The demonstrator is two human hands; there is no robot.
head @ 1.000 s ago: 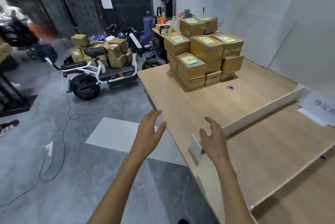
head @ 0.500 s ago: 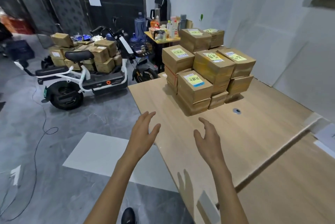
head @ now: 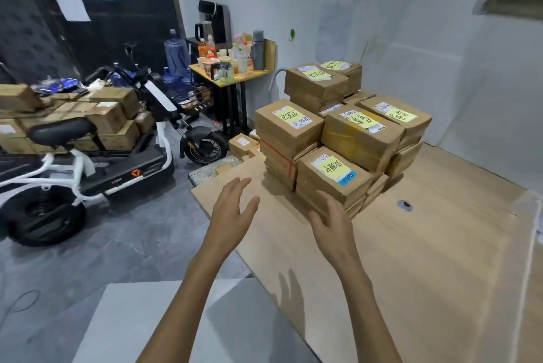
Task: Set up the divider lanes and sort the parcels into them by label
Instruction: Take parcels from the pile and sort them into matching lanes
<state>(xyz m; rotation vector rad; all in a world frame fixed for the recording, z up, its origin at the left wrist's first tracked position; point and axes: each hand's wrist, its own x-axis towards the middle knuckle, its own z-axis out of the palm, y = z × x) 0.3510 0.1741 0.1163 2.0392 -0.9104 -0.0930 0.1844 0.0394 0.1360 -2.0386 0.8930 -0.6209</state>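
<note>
Left hand (head: 233,210) and right hand (head: 332,220) hover spread and empty just in front of the parcel stack (head: 361,135) on the bench (head: 426,274), nearest its front parcel (head: 326,185), and a careless sideways tug there could topple the uneven tiers behind it.

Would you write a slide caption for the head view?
The left hand and right hand, both open, reach toward the front parcel on the wooden table.
</note>
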